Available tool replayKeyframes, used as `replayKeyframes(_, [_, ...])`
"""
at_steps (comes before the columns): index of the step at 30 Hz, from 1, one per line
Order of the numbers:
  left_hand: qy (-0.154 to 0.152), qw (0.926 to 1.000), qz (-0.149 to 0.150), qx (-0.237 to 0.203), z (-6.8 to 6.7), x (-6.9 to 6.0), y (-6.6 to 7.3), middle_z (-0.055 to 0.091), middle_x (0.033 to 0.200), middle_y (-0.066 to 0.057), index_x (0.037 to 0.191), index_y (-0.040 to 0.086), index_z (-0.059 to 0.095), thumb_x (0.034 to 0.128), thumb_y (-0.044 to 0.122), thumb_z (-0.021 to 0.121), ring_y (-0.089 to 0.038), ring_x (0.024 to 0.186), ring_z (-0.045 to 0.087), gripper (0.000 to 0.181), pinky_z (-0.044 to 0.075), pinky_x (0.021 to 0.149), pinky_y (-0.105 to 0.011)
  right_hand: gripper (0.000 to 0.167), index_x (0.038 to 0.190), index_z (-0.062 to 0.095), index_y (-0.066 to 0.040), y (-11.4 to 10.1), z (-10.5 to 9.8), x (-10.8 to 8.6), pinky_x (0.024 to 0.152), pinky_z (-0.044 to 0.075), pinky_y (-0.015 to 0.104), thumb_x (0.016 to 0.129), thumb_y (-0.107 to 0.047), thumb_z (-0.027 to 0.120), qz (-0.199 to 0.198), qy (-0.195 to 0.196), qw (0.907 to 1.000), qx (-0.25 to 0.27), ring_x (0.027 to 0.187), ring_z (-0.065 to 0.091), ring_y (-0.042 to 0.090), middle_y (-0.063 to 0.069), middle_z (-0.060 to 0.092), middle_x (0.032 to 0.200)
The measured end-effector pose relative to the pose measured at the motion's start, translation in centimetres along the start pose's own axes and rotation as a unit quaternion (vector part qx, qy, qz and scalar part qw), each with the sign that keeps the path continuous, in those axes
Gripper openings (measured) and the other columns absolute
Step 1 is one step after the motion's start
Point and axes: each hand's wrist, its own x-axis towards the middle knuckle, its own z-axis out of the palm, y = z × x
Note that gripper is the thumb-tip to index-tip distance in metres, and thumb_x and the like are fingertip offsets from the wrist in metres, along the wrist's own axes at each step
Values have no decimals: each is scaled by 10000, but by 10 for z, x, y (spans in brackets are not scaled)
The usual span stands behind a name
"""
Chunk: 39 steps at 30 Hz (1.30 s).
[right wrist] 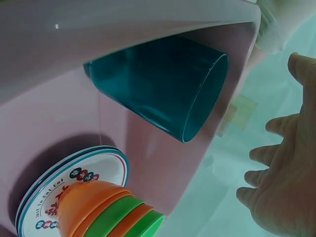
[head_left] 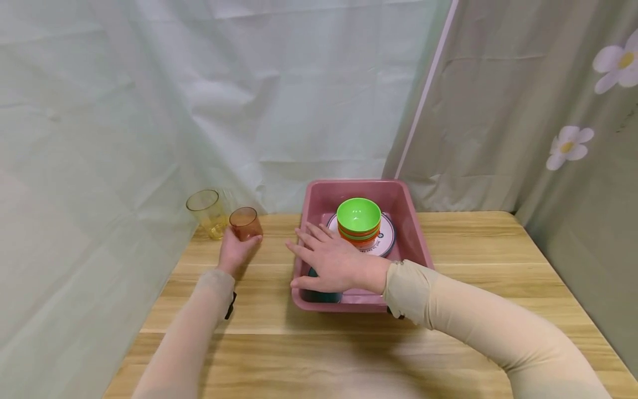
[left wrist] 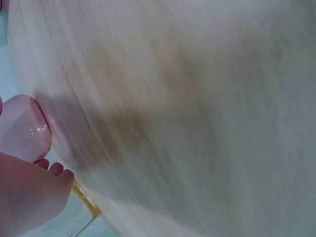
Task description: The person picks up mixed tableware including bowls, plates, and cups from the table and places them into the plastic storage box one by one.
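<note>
At the left of the table, my left hand (head_left: 234,254) grips a small orange see-through cup (head_left: 246,223), which stands upright; in the left wrist view the cup (left wrist: 22,129) looks pink, with fingers round it. A taller yellow see-through cup (head_left: 208,213) is just left of it. My right hand (head_left: 329,261) is over the near left part of a pink basin (head_left: 417,238), fingers spread and holding nothing. Beneath it, a teal cup (right wrist: 158,89) lies on its side in the basin. Stacked green and orange bowls (head_left: 359,216) sit on white plates (head_left: 387,244) there.
The basin stands on a wooden table (head_left: 478,266) near its back edge. A pale curtain (head_left: 299,100) hangs behind and at the left, and a grey curtain (head_left: 483,111) with flowers hangs at the right.
</note>
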Motion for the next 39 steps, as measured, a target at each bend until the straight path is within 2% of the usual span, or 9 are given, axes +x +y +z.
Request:
replayKeyframes(6, [94, 9997, -25, 236, 1, 1, -3, 431, 1462, -311, 1489, -94, 292, 919, 175, 771, -412, 1349, 445, 792, 358, 1146, -488, 868, 1636, 283, -211, -1, 1, 1, 1248, 133, 464, 967, -743, 435, -92, 28, 10000, 11, 1565, 70, 323, 125, 224, 1683])
replayKeyframes(14, [71, 9992, -289, 257, -2, 1, -9, 413, 1482, -299, 1515, -62, 261, 917, 198, 772, -413, 1367, 435, 828, 363, 1150, -494, 867, 1633, 294, -213, -3, 2, 3, 1239, 175, 482, 963, -739, 452, -175, 63, 9998, 16, 1561, 100, 330, 128, 241, 1678])
replayKeyframes(21, [70, 9992, -220, 314, -5, 0, -9, 413, 1486, -303, 1522, -65, 258, 923, 197, 765, -416, 1364, 438, 828, 360, 1150, -502, 859, 1635, 290, -225, -3, 3, 4, 1237, 182, 486, 964, -739, 448, -151, 32, 9999, -46, 1562, 103, 323, 108, 225, 1685])
replayKeyframes(29, [-9, 10000, 82, 40, -3, 2, 0, 404, 1502, -285, 1517, -69, 270, 921, 196, 776, -384, 1382, 418, 825, 341, 1162, -467, 849, 1635, 289, -222, 3, 1, 1, 1246, 156, 444, 972, -727, 449, -123, -23, 9999, -20, 1565, 94, 309, 92, 212, 1691])
replayKeyframes(35, [-118, 9986, 445, -254, -3, 6, 15, 413, 1425, -260, 1464, -76, 309, 909, 189, 792, -359, 1316, 465, 782, 418, 1098, -429, 842, 1638, 280, -218, 8, -2, -3, 1248, 143, 437, 980, -719, 439, -81, -44, 9999, 53, 1567, 75, 298, 80, 185, 1699])
replayKeyframes(39, [-202, 9976, 637, -165, -9, 2, 28, 432, 1399, -257, 1432, -79, 341, 910, 220, 791, -353, 1289, 461, 751, 422, 1072, -439, 847, 1637, 283, -212, 11, -6, -9, 1246, 146, 447, 978, -718, 450, 2, -43, 9998, 211, 1569, 55, 303, 91, 194, 1696])
